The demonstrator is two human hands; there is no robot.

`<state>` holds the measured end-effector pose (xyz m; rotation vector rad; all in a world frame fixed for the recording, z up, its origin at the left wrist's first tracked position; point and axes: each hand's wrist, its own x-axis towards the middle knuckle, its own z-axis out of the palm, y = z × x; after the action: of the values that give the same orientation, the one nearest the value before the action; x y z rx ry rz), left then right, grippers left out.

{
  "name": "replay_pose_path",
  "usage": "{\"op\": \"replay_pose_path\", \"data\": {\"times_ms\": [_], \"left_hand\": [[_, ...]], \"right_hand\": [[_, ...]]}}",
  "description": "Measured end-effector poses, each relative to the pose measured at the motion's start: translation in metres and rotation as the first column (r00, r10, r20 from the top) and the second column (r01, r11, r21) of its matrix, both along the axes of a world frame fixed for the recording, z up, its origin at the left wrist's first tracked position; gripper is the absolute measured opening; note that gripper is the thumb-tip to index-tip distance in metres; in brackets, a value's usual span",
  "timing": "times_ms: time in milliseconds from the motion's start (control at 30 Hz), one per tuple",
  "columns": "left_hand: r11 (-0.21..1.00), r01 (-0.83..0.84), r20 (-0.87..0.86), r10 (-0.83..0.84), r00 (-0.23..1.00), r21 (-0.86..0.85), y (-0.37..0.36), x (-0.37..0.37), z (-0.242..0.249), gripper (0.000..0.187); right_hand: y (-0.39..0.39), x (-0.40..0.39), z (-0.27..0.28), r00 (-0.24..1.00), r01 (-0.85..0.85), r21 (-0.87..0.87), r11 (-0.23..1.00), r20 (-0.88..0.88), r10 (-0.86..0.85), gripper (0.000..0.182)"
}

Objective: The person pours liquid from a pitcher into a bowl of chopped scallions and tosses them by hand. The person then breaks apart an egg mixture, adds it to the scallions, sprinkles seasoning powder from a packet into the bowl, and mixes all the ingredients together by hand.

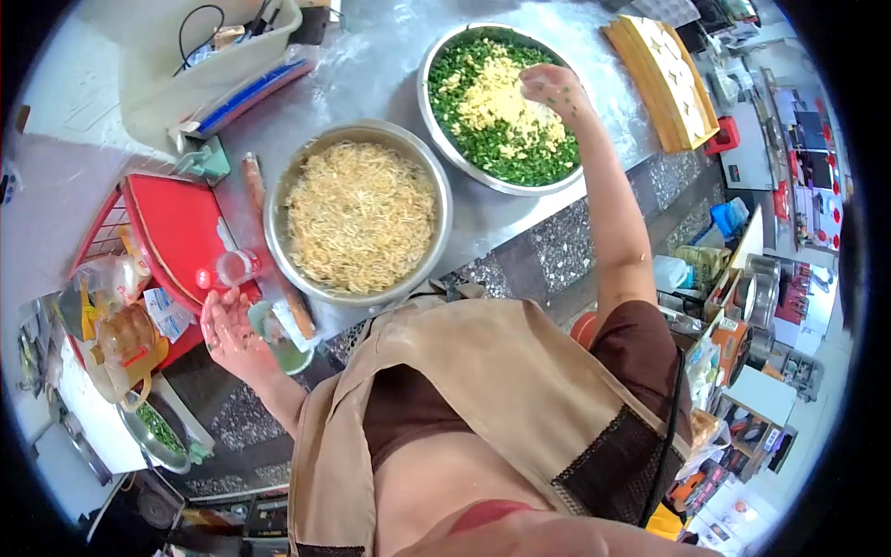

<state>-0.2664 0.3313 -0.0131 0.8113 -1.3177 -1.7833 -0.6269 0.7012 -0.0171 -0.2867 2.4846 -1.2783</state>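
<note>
My right hand (555, 91) is over the right side of a large steel bowl (436, 130) of chopped greens (475, 58), with crumbled yellow bits (497, 93), perhaps egg, heaped in the middle. Its fingers are curled together, and whatever they hold is hidden. Green specks cling to the skin. My left hand (232, 336) hangs by the table's near left edge, fingers apart and holding nothing, also flecked with green. Just above it lies a clear jar with a red lid (228, 269). Between my hands a second steel bowl (444, 218) holds pale thin shreds (360, 218).
A rolling pin (299, 311) lies left of the shreds bowl, near a green bowl (292, 357). A red board (176, 232) and an oil jug (130, 339) stand at left. A wooden tray (654, 84) with white pieces sits at the far right of the metal table (371, 56).
</note>
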Motion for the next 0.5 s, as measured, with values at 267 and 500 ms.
{"op": "replay_pose_path", "data": {"times_ms": [267,500], "left_hand": [[0.993,0.018,-0.019,-0.020,1.000,-0.119,0.054,-0.018,0.025,0.021],[0.998,-0.021,-0.023,0.020,1.000,-0.060,0.048,0.001,0.014,0.025]], "right_hand": [[-0.003,-0.073,0.004,0.979,-0.142,0.955,0.259,0.097,0.179,0.023],[0.056,-0.051,-0.020,0.781,0.138,0.056,0.989,-0.620,-0.074,0.014]]}}
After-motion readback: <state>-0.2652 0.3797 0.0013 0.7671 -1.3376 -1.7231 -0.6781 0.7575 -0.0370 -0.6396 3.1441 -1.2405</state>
